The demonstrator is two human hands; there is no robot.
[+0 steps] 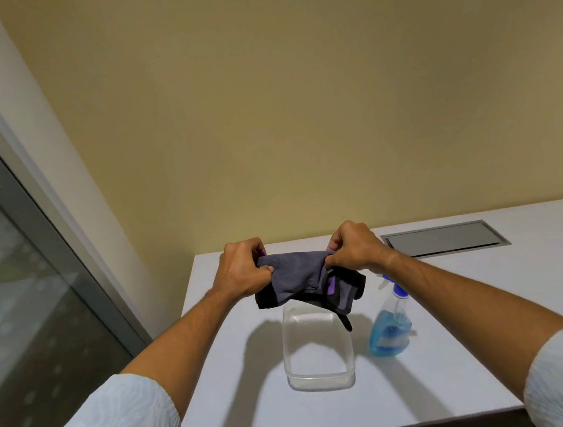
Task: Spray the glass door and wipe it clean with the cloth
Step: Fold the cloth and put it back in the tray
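Note:
A dark grey cloth [300, 277] with black edging and a purple patch is stretched between my two hands above the white table. My left hand [242, 270] grips its left end and my right hand [355, 249] grips its right end; the lower part hangs loose over a clear plastic tub [320, 378]. A spray bottle [389, 330] with blue liquid and a blue-and-white nozzle stands on the table to the right of the tub, below my right wrist. The glass door [14, 308] with its grey frame runs along the left side of the view.
The white table [458, 351] meets a beige wall behind it. A grey metal flap [444, 239] is set flush into the tabletop at the back right. The table's front edge lies near the bottom of the view.

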